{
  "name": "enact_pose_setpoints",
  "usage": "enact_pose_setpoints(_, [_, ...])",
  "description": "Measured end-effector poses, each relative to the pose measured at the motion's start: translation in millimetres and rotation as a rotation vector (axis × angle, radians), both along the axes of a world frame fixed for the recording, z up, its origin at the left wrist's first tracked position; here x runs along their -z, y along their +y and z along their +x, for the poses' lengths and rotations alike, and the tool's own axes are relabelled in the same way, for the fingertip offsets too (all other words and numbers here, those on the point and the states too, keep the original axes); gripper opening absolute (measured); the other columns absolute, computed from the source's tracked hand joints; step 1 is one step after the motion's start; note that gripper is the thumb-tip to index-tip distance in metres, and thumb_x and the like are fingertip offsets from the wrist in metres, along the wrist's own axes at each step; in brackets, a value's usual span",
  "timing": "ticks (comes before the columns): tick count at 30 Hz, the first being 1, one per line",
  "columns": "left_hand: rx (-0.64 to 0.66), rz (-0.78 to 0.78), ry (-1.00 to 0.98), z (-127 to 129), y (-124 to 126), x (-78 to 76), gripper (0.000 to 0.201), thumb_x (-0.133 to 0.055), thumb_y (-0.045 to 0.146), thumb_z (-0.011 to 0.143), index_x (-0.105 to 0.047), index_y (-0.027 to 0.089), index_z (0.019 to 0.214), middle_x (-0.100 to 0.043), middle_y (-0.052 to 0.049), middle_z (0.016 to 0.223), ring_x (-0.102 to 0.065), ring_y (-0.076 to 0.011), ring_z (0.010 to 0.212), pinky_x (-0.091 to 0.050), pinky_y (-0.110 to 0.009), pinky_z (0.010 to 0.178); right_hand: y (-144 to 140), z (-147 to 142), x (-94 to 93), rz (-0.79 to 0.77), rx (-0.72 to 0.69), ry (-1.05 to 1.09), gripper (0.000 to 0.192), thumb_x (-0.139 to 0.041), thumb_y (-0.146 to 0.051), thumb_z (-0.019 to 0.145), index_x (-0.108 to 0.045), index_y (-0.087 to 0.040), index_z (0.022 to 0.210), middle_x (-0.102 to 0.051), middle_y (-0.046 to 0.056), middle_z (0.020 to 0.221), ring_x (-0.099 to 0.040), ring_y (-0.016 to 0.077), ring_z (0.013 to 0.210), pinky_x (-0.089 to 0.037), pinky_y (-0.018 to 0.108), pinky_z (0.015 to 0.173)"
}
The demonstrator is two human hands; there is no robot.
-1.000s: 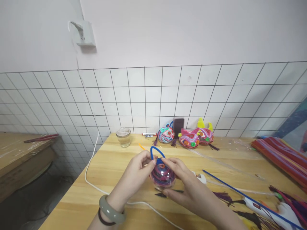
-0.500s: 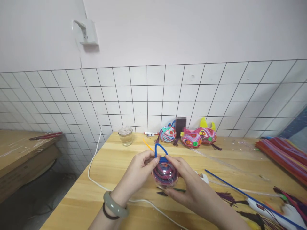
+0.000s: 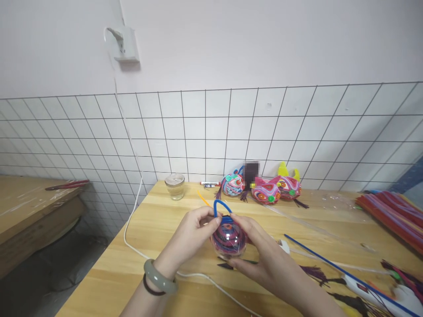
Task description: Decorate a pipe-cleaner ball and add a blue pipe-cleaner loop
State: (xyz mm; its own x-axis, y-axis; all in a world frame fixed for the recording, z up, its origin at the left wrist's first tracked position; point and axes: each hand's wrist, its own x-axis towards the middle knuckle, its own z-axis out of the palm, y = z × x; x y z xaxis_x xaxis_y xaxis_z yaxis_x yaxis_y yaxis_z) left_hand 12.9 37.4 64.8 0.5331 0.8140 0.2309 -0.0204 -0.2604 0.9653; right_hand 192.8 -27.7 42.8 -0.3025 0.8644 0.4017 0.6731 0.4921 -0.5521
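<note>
1. Over the last second our hands have barely moved; the view only drifts.
2. Our left hand [image 3: 193, 226] stays pinched on the blue loop [image 3: 222, 207] atop the ball [image 3: 228, 238].
3. Our right hand [image 3: 256, 251] still cups the ball, fingers curled, just above the table [image 3: 148, 237].
4. We judge the loop is still being seated.

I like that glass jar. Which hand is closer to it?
Left. The left hand is just in front of the jar; the right hand is farther off, across the ball.
</note>
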Motion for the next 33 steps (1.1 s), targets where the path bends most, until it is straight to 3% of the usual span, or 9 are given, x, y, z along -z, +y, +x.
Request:
enact_pose_setpoints(6, [0.014,-0.009,-0.015,0,0,0.3,0.021,-0.053,0.027,0.081,-0.066,0.016,0.093,-0.067,-0.006,0.086,-0.06,-0.0191,0.081,-0.046,-0.03,0.074,0,-3,-2.4,-0.066,-0.001,-0.026,0.067,-0.061,-0.023,0.075,-0.026,-0.034,0.132,-0.043,0.005,0.124,-0.046,0.0208,0.111,-0.041,0.035,0.094])
enact_pose_setpoints(16, [0.06,-0.104,-0.08,-2,4,4.1,0.019,-0.059,0.027,0.077,-0.065,0.014,0.09,-0.067,-0.006,0.085,-0.059,-0.0189,0.081,-0.046,-0.032,0.077,1,-1,-1.6,-0.049,-0.001,-0.028,0.065,-0.06,-0.024,0.076,-0.026,-0.034,0.13,-0.042,0.004,0.126,-0.044,0.0202,0.114,-0.04,0.035,0.096])
enact_pose_setpoints(23, [0.036,-0.097,-0.032,-2,4,4.5,0.021,-0.055,0.031,0.08,-0.062,0.013,0.087,-0.065,-0.006,0.086,-0.057,-0.0171,0.077,-0.044,-0.03,0.073,0,0,8.0,-0.083,0.069,-0.005,0.086,-0.061,-0.027,0.075,-0.002,-0.033,0.138,-0.036,0.005,0.136,-0.042,0.022,0.119,-0.041,0.039,0.096])
enact_pose_setpoints(27, [-0.015,-0.055,0.028,-1,2,3.2,0.022,-0.05,0.032,0.082,-0.06,0.013,0.09,-0.064,-0.007,0.088,-0.057,-0.0181,0.079,-0.044,-0.03,0.071,1,1,8.8,-0.066,0.073,-0.036,0.081,-0.06,-0.027,0.076,-0.007,-0.031,0.138,-0.038,0.007,0.135,-0.041,0.0229,0.119,-0.04,0.04,0.096])
enact_pose_setpoints(33, [0.032,-0.032,0.03,-3,3,4.4,0.019,-0.051,0.029,0.081,-0.059,0.015,0.092,-0.062,-0.005,0.086,-0.057,-0.0175,0.078,-0.043,-0.03,0.072,3,1,7.1,-0.017,0.024,-0.036,0.076,-0.06,-0.022,0.075,-0.015,-0.03,0.135,-0.04,0.007,0.133,-0.04,0.0219,0.121,-0.037,0.039,0.099])
